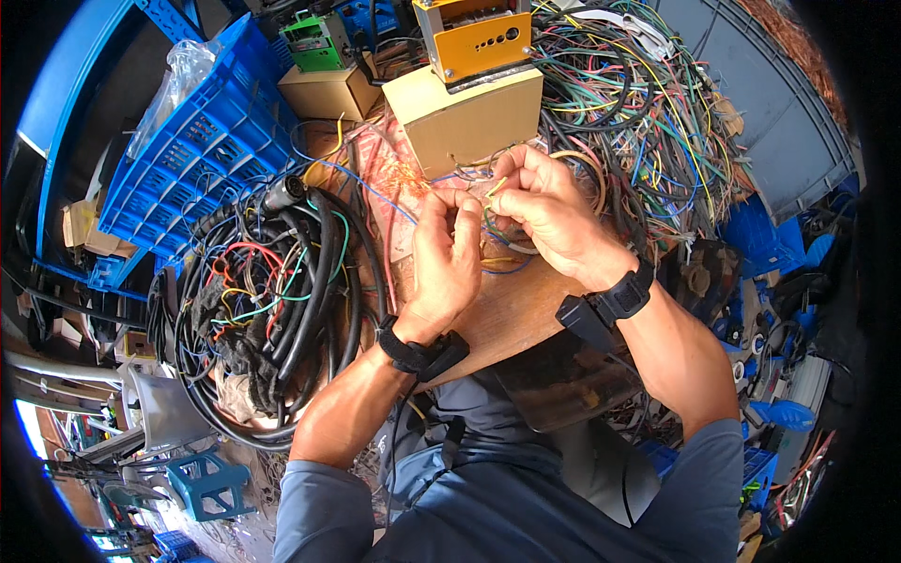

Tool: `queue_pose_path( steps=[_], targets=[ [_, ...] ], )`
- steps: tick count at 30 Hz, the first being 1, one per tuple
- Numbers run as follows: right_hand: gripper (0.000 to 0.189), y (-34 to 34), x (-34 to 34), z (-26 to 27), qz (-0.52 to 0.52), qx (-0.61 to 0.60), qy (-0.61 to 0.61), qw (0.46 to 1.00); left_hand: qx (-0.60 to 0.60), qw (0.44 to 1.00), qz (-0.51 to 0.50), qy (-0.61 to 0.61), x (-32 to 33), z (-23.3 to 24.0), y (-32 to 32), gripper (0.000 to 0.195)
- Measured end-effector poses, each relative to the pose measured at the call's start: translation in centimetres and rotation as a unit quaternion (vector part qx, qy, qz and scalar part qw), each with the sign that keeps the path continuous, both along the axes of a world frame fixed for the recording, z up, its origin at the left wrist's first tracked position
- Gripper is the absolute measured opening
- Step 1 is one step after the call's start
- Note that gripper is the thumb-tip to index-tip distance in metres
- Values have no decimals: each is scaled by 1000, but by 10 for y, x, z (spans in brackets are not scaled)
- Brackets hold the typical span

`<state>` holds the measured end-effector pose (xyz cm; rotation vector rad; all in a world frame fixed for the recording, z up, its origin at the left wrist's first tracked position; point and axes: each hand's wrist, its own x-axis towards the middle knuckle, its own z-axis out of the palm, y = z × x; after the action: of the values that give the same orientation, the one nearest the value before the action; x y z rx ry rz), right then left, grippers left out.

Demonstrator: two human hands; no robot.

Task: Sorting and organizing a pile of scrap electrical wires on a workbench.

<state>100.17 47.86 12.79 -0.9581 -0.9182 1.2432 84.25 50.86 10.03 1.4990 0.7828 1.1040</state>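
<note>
Above the wooden tabletop [524, 310], my left hand [447, 246] and my right hand [549, 211] are close together, both wearing black wrist straps. A short yellow-green wire [496, 188] is pinched between the right thumb and fingers. The left thumb and fingertips are brought together; whether they grip something thin is not clear. Just left of the left fingertips lies a small heap of bare copper strands [406, 176]. A thin blue wire [376, 193] runs toward the left hand. Beyond the hands stands an orange wire-stripping machine [486, 42] on a tan block [471, 112].
A coil of black cable [317, 281] with loose coloured wires covers the table's left side, beside a blue plastic crate [204, 141]. A large pile of coloured wires [633, 105] fills the right. A green machine [314, 43] stands at the back. A grey bin [767, 105] is far right.
</note>
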Motion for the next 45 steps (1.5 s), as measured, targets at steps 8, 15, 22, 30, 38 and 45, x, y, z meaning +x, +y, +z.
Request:
queue_pose_path(
  steps=[8, 15, 22, 30, 38, 45],
  targets=[
    [27, 0, 4, 8, 20, 16, -31, 999, -66, 997, -41, -28, -4, 9, 7, 20],
    [25, -2, 3, 13, 26, 7, -66, 997, -59, 998, -26, 16, -12, 19, 5, 23],
    [18, -1, 2, 12, 53, 19, -78, 995, -89, 995, -44, 5, -17, 23, 10, 20],
    [15, -1, 2, 11, 65, 29, -53, 996, -134, 985, -79, -68, -18, 21, 9, 21],
    [14, -2, 2, 13, 73, 23, -76, 994, -132, 985, -94, -53, -21, 19, 10, 20],
    [14, 0, 2, 11, 69, 23, -84, 994, -138, 985, -86, -57, -21, 18, 8, 22]
  ],
)
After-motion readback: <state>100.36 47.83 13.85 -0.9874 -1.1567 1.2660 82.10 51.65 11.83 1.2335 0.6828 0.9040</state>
